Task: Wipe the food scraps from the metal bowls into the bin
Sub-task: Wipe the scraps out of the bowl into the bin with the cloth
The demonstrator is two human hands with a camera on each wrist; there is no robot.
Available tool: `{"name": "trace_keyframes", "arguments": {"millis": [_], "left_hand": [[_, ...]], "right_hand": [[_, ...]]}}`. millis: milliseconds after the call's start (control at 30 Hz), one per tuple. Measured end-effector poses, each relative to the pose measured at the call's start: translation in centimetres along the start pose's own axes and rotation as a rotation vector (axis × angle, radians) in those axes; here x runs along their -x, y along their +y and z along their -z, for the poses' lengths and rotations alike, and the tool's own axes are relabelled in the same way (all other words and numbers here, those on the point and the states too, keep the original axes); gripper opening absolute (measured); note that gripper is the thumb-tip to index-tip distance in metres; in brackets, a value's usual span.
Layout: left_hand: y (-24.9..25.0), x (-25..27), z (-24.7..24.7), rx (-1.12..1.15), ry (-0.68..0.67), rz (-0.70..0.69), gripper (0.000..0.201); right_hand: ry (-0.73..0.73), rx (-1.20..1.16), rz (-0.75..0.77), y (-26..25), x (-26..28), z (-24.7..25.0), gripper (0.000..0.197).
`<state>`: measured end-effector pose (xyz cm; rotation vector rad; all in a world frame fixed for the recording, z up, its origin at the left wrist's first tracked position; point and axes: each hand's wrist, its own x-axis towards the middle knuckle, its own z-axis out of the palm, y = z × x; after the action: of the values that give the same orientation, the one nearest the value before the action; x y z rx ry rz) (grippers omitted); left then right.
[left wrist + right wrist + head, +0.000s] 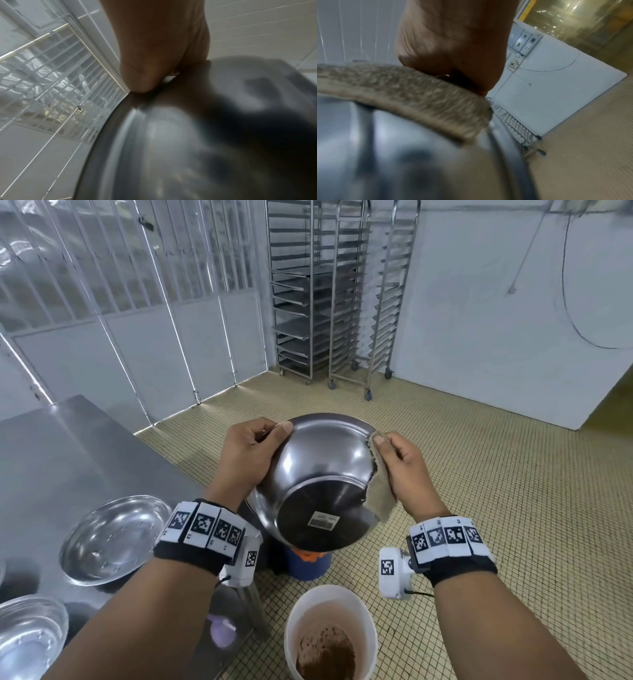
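The steel table (68,460) ends at the person's left, and its corner stands just beside the white bin (330,635) on the floor. Ahead, the tiled floor (496,474) is free up to the wheeled racks (329,292) at the white wall.

The metal bowl (318,474) is held in the air between both hands, tilted, with its flat underside and a barcode sticker toward the person. It hangs above and a little beyond the bin. The left hand (250,453) grips the bowl's left rim, thumb on the outside. The right hand (400,463) pinches a beige cloth (380,494) that folds over the right rim; the right wrist view shows the cloth lying on the edge.

The bowl is smooth, shiny and round. The cloth looks rough and fuzzy. The bin holds brown crumbly scraps (325,652). Two other shiny bowls (113,539) lie on the table at the left, near its edge.
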<state>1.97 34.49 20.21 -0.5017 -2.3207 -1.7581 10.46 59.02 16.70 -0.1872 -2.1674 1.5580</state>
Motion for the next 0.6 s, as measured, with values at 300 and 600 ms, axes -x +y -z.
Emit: {"name": "trace_keyframes", "arguments": {"millis": [300,600], "left_hand": [[0.1,0.1,-1.1,-0.019,-0.05,-0.042,0.023],[-0.2,-0.8,0.1,-0.131,-0.075,-0.046,0.022]], "right_hand": [[-0.086,0.165,0.147,-2.0,-1.4,0.1,0.015],[-0.036,-0.015,0.038,-1.3,-0.9,0.3,0.019]]}}
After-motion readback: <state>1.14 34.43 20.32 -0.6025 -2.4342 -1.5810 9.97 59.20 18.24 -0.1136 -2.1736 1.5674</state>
